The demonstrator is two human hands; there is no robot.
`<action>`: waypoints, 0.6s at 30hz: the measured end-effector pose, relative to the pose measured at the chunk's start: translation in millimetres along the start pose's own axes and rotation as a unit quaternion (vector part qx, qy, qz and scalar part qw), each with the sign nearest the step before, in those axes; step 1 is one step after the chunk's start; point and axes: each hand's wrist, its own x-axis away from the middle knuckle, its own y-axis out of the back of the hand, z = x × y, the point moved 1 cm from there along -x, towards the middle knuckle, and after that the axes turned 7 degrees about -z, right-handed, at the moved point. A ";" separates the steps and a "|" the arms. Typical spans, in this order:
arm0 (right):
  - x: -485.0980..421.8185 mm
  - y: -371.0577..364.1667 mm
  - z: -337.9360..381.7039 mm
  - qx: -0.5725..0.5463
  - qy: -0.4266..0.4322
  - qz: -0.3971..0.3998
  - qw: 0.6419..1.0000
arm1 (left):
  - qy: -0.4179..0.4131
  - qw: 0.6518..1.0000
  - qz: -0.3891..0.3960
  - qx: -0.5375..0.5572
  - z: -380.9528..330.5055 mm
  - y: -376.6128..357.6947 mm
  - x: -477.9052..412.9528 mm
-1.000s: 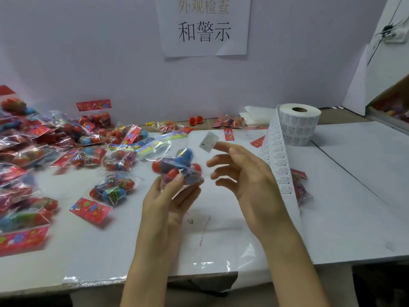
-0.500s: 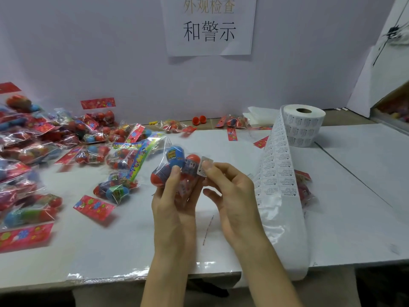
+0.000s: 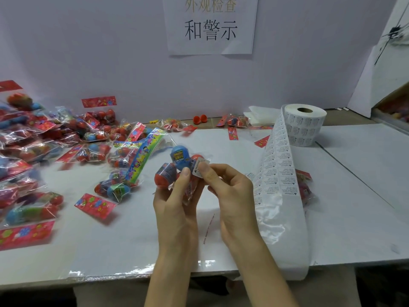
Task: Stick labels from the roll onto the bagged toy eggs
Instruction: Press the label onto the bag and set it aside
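Observation:
My left hand grips a clear bag of toy eggs, blue and red, held up over the middle of the table. My right hand presses a small white warning label against the bag with its thumb, the fingers curled behind. The label roll stands at the back right. Its backing strip runs toward me and hangs over the table's front edge.
Many bagged eggs and red header cards are heaped on the left of the white table. Another bag lies partly under the strip. A paper sign hangs on the back wall.
My right hand brought the label from the air down onto the bag. My left hand raised and turned the bag, and both hands now meet on it.

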 end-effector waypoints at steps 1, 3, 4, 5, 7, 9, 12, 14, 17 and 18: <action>0.2 -0.2 -0.1 0.001 0.006 -0.004 1.000 | -0.004 1.000 0.001 -0.002 0.2 0.1 0.1; 0.4 -0.4 -0.6 0.005 0.015 -0.009 1.000 | -0.012 1.000 0.004 -0.009 0.7 0.4 0.3; 0.3 -0.5 -0.8 0.007 0.018 -0.012 1.000 | -0.017 1.000 0.007 -0.014 1.1 0.6 0.5; -0.1 -0.4 -1.3 0.009 0.019 -0.017 1.000 | -0.023 0.999 0.010 -0.021 1.4 0.6 0.5; -0.5 -0.3 -2.2 0.014 0.023 -0.028 0.999 | -0.034 0.999 0.018 -0.035 1.9 0.8 1.2; 0.1 -0.5 -1.8 0.017 0.027 -0.035 0.999 | -0.044 0.998 0.027 -0.042 2.4 0.7 2.2; 0.9 -1.2 -1.7 0.012 0.028 -0.042 0.999 | -0.056 0.997 0.034 -0.050 2.9 0.1 2.9; 1.2 -1.5 -2.4 0.016 0.030 -0.049 0.998 | -0.061 0.996 0.034 -0.054 3.3 0.1 2.5; 1.8 -1.3 -3.3 0.018 0.027 -0.058 0.998 | -0.067 0.995 0.036 -0.060 3.7 0.5 2.1; 1.8 -1.2 -3.2 0.018 0.027 -0.061 0.998 | -0.070 0.995 0.037 -0.063 3.9 0.9 1.9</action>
